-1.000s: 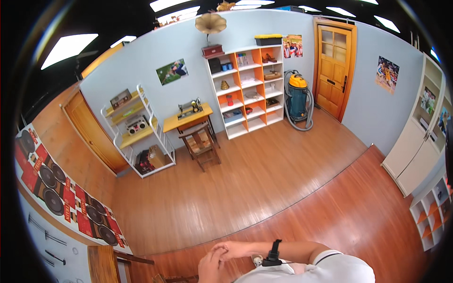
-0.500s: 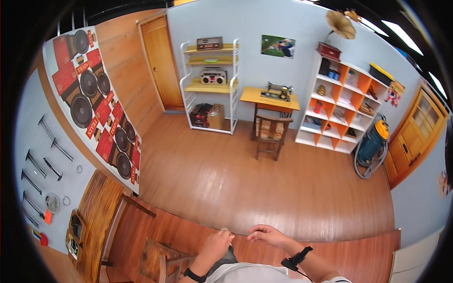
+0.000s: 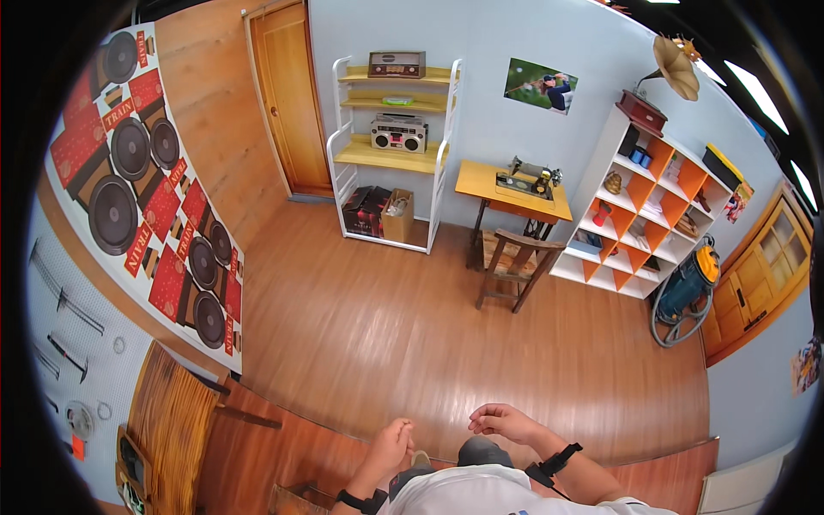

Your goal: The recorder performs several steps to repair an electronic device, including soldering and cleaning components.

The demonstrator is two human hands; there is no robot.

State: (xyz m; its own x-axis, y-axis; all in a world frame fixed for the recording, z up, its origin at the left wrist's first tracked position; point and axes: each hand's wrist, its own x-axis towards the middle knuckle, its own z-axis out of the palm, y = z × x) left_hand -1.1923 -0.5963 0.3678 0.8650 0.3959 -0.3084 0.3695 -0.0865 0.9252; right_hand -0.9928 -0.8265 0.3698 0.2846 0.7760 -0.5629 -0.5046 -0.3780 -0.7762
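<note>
Low in the picture, my left hand [image 3: 392, 447] hangs in front of my body with its fingers curled in. I see nothing held in it. My right hand [image 3: 505, 424] is a short way to its right, palm turned inward, fingers loosely bent and empty. The two hands are apart and touch no object. Dark bands circle both wrists. Below and between them show my dark-clad knee [image 3: 482, 451] and a shoe [image 3: 421, 460].
Ahead stand a white-framed shelf [image 3: 393, 153] with radios, a sewing machine table [image 3: 481, 182], a wooden chair [image 3: 518, 268], a cubby shelf [image 3: 629, 190] and a vacuum cleaner [image 3: 689, 281]. A wooden workbench [image 3: 176, 403] is at left, with another chair [image 3: 292, 499] low beside it.
The view has moved forward and turned, so the shelf and sewing table look larger. The near chair has slipped mostly out of view. Both hands stay empty in front of my body.
</note>
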